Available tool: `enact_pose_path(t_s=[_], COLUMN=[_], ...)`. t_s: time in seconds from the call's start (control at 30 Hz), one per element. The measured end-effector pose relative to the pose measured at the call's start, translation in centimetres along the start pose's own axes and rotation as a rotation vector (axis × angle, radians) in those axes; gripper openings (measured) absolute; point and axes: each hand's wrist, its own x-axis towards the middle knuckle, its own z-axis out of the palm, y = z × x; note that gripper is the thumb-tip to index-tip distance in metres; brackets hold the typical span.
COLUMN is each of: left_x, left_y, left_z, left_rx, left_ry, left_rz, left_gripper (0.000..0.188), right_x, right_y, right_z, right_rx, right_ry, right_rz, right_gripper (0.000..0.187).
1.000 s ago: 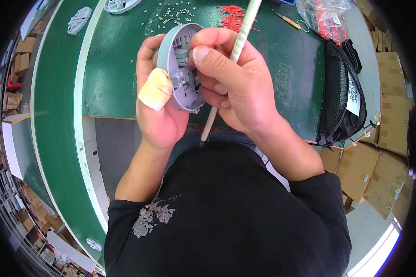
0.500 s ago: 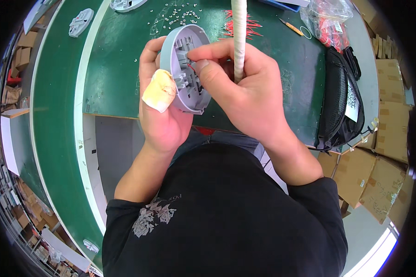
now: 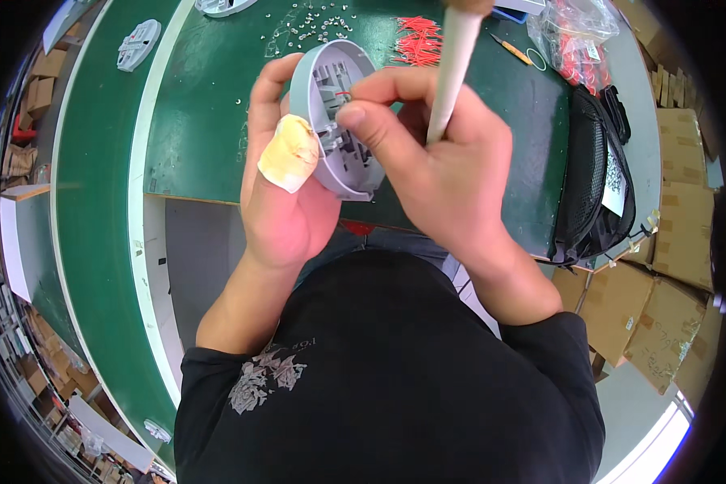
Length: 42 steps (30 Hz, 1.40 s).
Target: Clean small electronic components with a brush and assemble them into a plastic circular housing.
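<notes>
A round grey plastic housing (image 3: 302, 87) stands tilted on edge in my left hand (image 3: 278, 218), its ribbed inside turned to the right. The thumb of that hand wears a yellowed white wrap. My right hand (image 3: 460, 173) reaches into the open side, thumb and forefinger pinched together. A short red wire (image 3: 344, 94) shows at those fingertips; its far end is hidden among the ribs. A long white rod (image 3: 453, 68) with a brown top also sits in my right hand, sticking up past the knuckles; its lower end is hidden.
Small metal parts (image 3: 319, 22) lie scattered beyond the housing, beside a pile of red wires (image 3: 419, 42). To the right are a wooden-handled pointed tool (image 3: 511, 50), a clear bag (image 3: 577, 40) and a black mesh bag (image 3: 585, 173). Another grey housing (image 3: 139, 45) rests far left.
The rod's top has swung to the right and nearer. My hands and the housing have shifted slightly right. The red wire at my right fingertips sits higher in the housing.
</notes>
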Motion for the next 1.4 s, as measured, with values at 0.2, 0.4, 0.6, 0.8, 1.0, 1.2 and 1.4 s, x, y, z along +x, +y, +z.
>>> enact_pose_path(t_s=[0.2,0.4,0.6,0.8,1.0,1.2,1.4], left_x=[-0.2,-0.6,-0.8,-1.0,-1.1,-1.6,-0.5], left_y=[-0.1,-0.3,-0.1,0.1,0.2,0.9,10.1], left_z=[0.1,-0.1,-0.7,-2.3,-3.1,-3.0,-13.1], left_rx=[-0.009,0.108,0.011,-0.05,-0.269,-0.22,1.528], left_ry=[-0.01,0.012,-0.001,0.039,0.003,0.158,0.669], left_rz=[0.038,0.051,0.019,-0.046,-0.117,-0.063,0.331], left_gripper=[0.067,0.068,0.061,0.045,0.036,0.032,0.04], right_x=[-0.3,-0.2,0.1,0.7,0.6,0.6,3.6], right_y=[0.7,0.4,-0.6,-0.7,-0.4,1.2,4.6], right_z=[0.4,0.1,0.0,-1.0,-1.0,-1.4,-6.5], right_rx=[-0.039,0.121,0.289,0.322,0.266,0.375,-0.024], right_ry=[0.04,-0.036,-0.095,-0.218,-0.255,-0.179,0.021], right_rz=[-0.241,-0.034,0.201,0.241,0.173,0.158,0.248], right_gripper=[0.013,0.013,0.015,0.014,0.013,0.016,0.025])
